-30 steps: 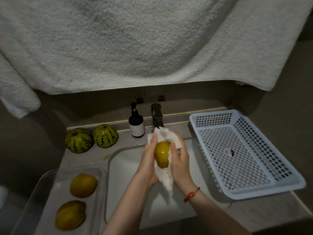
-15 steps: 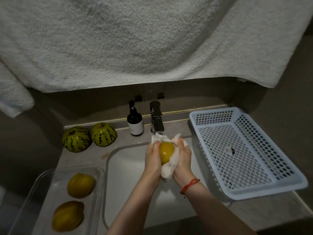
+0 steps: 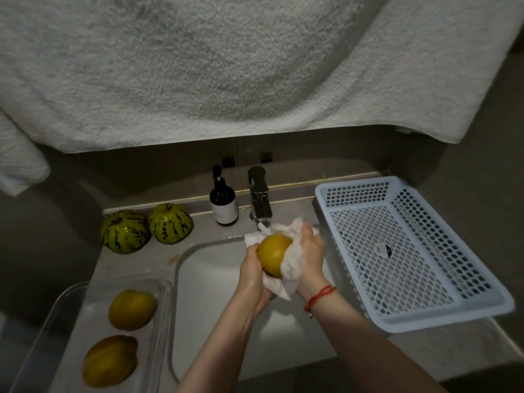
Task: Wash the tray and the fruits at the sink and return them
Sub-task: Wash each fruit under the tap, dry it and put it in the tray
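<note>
Yellow fruit [image 3: 274,254] is held over the white sink [image 3: 215,268], just in front of the chrome faucet [image 3: 260,198]. It is gripped from the left by the left hand [image 3: 253,275], whose fingers are curled under it, and from the right by the right hand [image 3: 311,252], which is wrapped around a white paper towel [image 3: 289,275] pressed against the fruit. A red string bracelet [image 3: 319,296] is worn on the right wrist. At the near left, two more yellow fruits [image 3: 132,309] are seen lying in a clear tray [image 3: 71,293] on the counter. Beyond it, two striped green melons [image 3: 124,235] are set side by side, touching, near a dark pump bottle [image 3: 223,204]. To the right of the sink, a pale blue perforated basket [image 3: 442,321] is placed. A white towel [image 3: 226,66] is hung above, at the far side.
</note>
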`<action>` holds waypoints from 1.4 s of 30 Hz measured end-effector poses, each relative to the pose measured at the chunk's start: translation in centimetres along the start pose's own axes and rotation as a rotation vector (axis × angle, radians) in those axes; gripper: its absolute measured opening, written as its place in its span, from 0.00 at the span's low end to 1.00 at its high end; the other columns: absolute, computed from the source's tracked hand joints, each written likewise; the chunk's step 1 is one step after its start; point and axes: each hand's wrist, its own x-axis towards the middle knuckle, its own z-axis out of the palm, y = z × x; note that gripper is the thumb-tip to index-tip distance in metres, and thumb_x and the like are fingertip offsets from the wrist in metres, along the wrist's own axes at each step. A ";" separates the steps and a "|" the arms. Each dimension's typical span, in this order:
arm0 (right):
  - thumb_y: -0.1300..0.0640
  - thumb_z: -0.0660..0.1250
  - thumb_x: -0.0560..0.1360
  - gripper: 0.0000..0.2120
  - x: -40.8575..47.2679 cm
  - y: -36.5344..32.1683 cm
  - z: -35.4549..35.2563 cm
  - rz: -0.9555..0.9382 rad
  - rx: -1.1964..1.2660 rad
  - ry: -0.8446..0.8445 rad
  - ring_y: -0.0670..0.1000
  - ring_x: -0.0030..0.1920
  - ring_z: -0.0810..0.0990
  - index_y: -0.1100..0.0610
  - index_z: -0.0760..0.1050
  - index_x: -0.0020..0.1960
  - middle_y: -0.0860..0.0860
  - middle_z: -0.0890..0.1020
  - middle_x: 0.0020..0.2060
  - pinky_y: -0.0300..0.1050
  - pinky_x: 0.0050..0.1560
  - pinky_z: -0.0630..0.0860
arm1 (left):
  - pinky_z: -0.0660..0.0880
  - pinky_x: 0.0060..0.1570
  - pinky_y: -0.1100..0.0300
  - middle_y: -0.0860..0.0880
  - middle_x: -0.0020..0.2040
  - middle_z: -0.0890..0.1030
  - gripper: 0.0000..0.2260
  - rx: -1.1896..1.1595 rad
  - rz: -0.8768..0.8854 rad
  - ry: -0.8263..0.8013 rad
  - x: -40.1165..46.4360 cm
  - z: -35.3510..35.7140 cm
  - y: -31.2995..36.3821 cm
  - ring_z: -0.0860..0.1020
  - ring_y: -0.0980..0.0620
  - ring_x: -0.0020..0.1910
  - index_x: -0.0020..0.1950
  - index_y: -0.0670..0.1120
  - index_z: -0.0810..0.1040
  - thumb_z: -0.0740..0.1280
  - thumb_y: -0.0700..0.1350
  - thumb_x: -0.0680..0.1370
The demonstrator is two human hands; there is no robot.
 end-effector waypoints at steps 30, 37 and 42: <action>0.48 0.57 0.79 0.12 -2.4 1.0 -1.9 -0.679 -0.388 -0.531 0.41 0.57 0.77 0.45 0.73 0.60 0.45 0.79 0.55 0.33 0.56 0.73 | 0.79 0.36 0.58 0.43 0.44 0.82 0.14 0.471 0.285 -0.048 -0.4 0.1 2.4 0.81 0.49 0.40 0.52 0.42 0.76 0.62 0.54 0.79; 0.48 0.58 0.80 0.13 -1.4 1.7 -1.4 -0.384 -0.266 -0.190 0.47 0.41 0.79 0.51 0.76 0.42 0.50 0.80 0.37 0.39 0.39 0.74 | 0.77 0.32 0.58 0.42 0.33 0.81 0.13 0.140 -0.080 -0.098 -0.3 0.2 1.0 0.80 0.46 0.33 0.50 0.40 0.77 0.62 0.50 0.79; 0.48 0.56 0.80 0.12 -0.7 1.0 -1.0 -0.116 -0.138 -0.127 0.48 0.44 0.79 0.49 0.75 0.45 0.50 0.80 0.42 0.41 0.42 0.74 | 0.76 0.41 0.51 0.39 0.41 0.81 0.16 -0.029 -0.177 -0.018 -0.1 0.6 0.7 0.78 0.43 0.40 0.52 0.40 0.76 0.61 0.52 0.80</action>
